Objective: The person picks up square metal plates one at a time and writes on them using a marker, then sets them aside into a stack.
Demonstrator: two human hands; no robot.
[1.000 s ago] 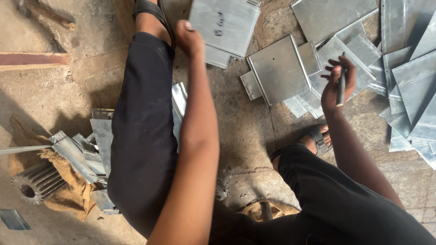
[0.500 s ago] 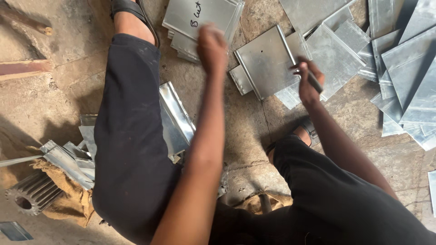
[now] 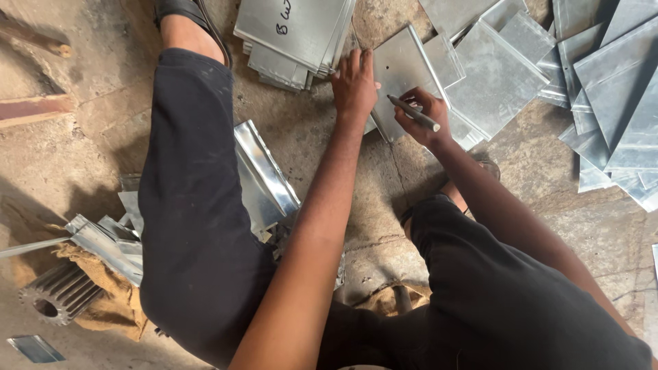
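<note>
Galvanised sheet-metal panel [image 3: 404, 72]: lies flat on the concrete floor [image 3: 308, 144], just ahead of the seated person's knees, between a stack of like panels [image 3: 295, 34] at the upper left and a spread of overlapping sheets [image 3: 603, 89] to the right. Its near left edge carries a folded lip.

Left hand [image 3: 354, 85]: palm down, fingers extended and almost flat, pressing on the panel's left edge. It grips nothing; it pins the panel against the floor.

Right hand [image 3: 423, 118]: closed around a slim dark scriber or marker [image 3: 414, 113], held pen-fashion with the tip directed toward the panel's lower portion. Whether the tip touches the metal cannot be told.

Handling judgement: the panel appears thin and light for its area, stiff across the folded lip but likely to flex if lifted by one corner. The zinc surface looks smooth and will probably slide on the gritty floor unless held down. Cut edges and corners are likely sharp.

Where to take hold: grasp along the folded lip, where the edge is doubled and blunt, or support two opposite sides together. Avoid raw edges and corners.

Surroundings: bent offcuts [image 3: 264, 178] lie beside the left leg; a toothed gear [image 3: 58, 294] rests on sacking [image 3: 103, 301] at the lower left.
</note>
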